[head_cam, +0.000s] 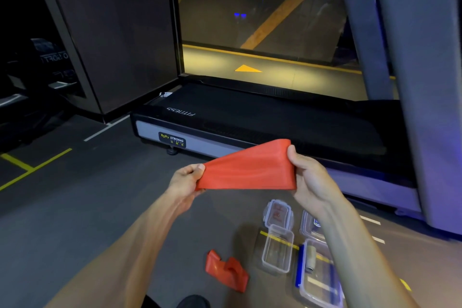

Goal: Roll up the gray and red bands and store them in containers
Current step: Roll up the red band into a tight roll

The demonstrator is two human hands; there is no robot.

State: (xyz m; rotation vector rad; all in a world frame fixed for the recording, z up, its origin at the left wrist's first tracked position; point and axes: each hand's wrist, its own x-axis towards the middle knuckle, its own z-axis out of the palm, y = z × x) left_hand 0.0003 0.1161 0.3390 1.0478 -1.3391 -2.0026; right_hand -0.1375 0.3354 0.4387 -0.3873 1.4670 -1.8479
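Red band (246, 170) held stretched between both hands, left hand (185, 180) pinching one end, right hand (307, 177) gripping the other, above open clear containers (277, 249) on the floor

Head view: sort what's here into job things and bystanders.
Job: red band held by left hand and right hand; second red band; small tub; big tub holding gray roll; lids.
Bystanders: treadmill.
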